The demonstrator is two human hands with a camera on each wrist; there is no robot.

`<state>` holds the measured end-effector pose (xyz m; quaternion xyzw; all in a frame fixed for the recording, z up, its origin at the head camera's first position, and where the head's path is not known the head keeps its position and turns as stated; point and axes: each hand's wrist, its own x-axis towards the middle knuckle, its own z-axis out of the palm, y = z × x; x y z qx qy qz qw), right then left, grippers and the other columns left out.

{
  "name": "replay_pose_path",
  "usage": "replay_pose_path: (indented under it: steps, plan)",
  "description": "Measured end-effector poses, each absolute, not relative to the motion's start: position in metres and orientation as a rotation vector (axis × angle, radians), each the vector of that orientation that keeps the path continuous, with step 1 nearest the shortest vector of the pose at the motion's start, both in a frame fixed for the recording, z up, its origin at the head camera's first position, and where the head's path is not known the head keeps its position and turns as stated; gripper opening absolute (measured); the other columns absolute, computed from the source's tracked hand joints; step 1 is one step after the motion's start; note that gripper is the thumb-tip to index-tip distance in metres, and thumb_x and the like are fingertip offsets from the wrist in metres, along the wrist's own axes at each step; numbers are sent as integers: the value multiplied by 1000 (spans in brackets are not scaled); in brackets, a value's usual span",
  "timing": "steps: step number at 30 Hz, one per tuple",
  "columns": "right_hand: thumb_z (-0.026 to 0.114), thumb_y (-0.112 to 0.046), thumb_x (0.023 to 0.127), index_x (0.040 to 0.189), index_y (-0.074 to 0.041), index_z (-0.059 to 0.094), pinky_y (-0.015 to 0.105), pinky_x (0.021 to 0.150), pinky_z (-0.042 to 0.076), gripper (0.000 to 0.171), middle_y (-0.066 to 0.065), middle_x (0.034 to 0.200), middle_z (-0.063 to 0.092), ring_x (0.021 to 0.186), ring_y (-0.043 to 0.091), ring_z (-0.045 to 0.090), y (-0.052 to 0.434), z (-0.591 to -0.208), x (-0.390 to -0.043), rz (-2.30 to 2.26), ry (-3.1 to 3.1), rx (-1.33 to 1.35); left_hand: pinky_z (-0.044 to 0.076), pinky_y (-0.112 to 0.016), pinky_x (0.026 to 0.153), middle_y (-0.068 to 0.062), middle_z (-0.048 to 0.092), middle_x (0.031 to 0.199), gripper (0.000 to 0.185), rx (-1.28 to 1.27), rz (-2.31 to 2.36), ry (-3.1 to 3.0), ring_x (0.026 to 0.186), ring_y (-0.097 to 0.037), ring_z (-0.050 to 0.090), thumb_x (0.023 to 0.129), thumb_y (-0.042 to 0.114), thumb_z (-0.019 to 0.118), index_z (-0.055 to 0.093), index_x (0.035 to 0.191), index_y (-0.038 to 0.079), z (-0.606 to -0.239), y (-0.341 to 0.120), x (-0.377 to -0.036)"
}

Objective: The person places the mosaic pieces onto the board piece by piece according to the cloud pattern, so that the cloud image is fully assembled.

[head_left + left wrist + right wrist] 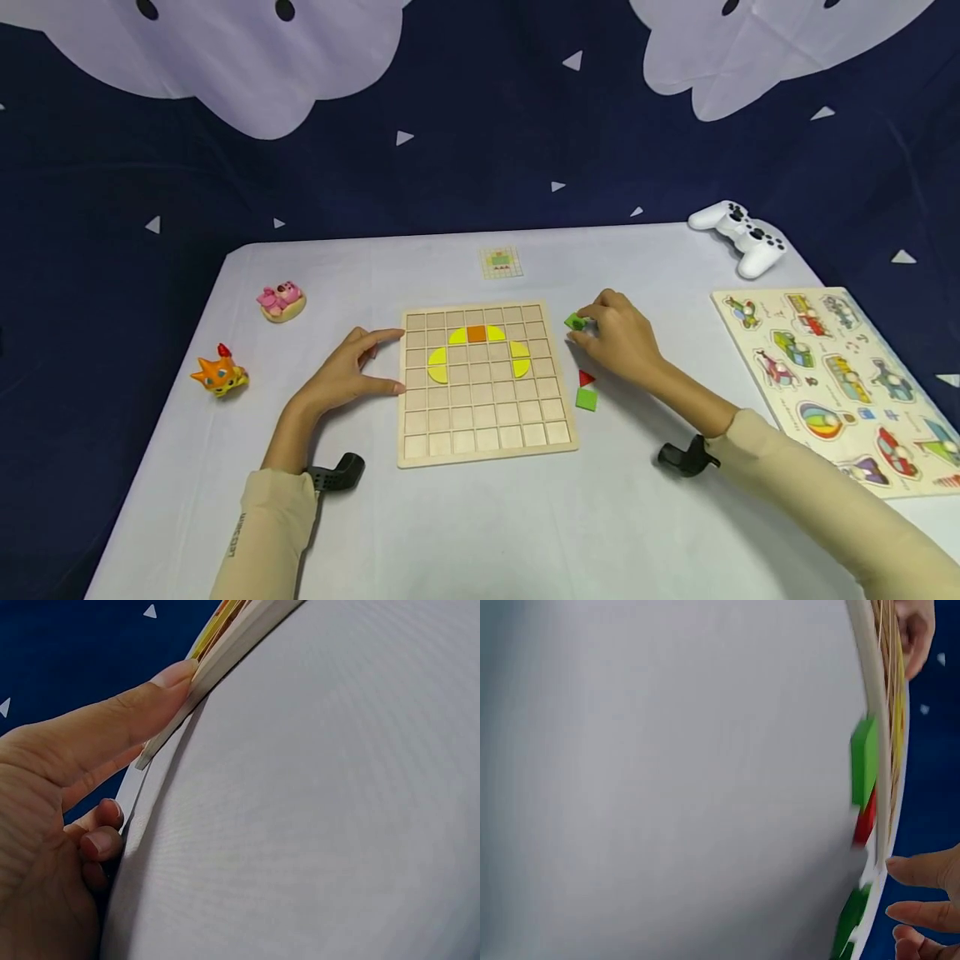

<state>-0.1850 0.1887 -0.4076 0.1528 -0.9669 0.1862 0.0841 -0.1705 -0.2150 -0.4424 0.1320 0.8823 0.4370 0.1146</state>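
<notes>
A wooden grid board [487,417] lies mid-table. In it sit several yellow quarter-circle pieces [437,367] and an orange square [476,334]. My left hand [345,371] is at the board's left edge, forefinger and thumb stretched out to its rim; the left wrist view shows the thumb [127,724] against the side. Right of the board, my right hand [618,337] hovers at small green pieces [575,322], fingertips spread. In the right wrist view a gap separates its fingers from the green pieces [851,919]. A red triangle [586,378] and a green square [587,400] lie nearer me.
A small pattern card [501,262] lies behind the board. On the left are a pink figurine [282,302] and an orange one [221,372]. A white game controller [738,237] and a picture puzzle board [840,383] occupy the right side.
</notes>
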Motion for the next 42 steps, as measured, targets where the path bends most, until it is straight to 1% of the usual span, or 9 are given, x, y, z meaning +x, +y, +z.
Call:
replay_pose_path:
  steps: [3,8,14,18,24,31,37,42]
  plan:
    - [81,-21,82,109,6,72,43,69,50,39,18,97,58,87,29,54,196,-411,-193,533,-2923,416,32,-39,79,-8,35,95,84,385,1282,2580,91,-22,35,71,26,90,52,144,16,-443,-215,-170]
    - [80,-23,83,106,5,74,41,65,50,37,17,96,57,84,27,53,202,-415,-201,567,-2961,392,32,-39,79,-8,35,95,83,377,1278,2580,91,-22,35,71,26,90,52,144,16,-442,-215,-170]
    - [77,-20,86,101,8,75,41,69,49,32,16,97,58,85,27,53,205,-416,-207,620,-2982,426,32,-39,79,-8,35,96,84,367,1266,2583,92,-23,36,71,27,90,52,145,17,-441,-214,-170]
    - [77,-19,84,99,8,75,42,72,48,31,15,96,57,86,27,52,206,-416,-211,621,-2984,470,32,-39,79,-8,35,96,84,365,1274,2577,92,-23,35,71,27,90,51,145,17,-441,-215,-171]
    - [79,-20,81,97,5,76,39,73,45,31,12,96,57,86,24,50,202,-413,-216,647,-2942,532,32,-39,80,-8,35,96,84,367,1260,2582,92,-22,35,71,26,90,52,145,16,-440,-215,-170]
    - [81,-19,80,95,1,77,38,74,46,26,10,95,57,85,23,51,178,-408,-213,736,-2864,740,32,-39,80,-8,35,96,84,371,1267,2585,92,-22,35,70,26,90,52,144,17,-440,-216,-171]
    - [81,-21,80,95,-3,77,33,71,48,24,5,93,57,83,18,51,149,-405,-209,745,-2841,883,32,-39,80,-8,35,95,84,379,1273,2585,91,-22,36,70,26,90,52,144,16,-442,-216,-171]
    - [80,-19,80,94,-3,77,32,71,49,21,3,93,56,84,16,51,127,-405,-209,733,-2800,1006,32,-39,80,-7,35,95,83,377,1269,2590,92,-22,36,70,26,90,53,144,16,-442,-215,-171]
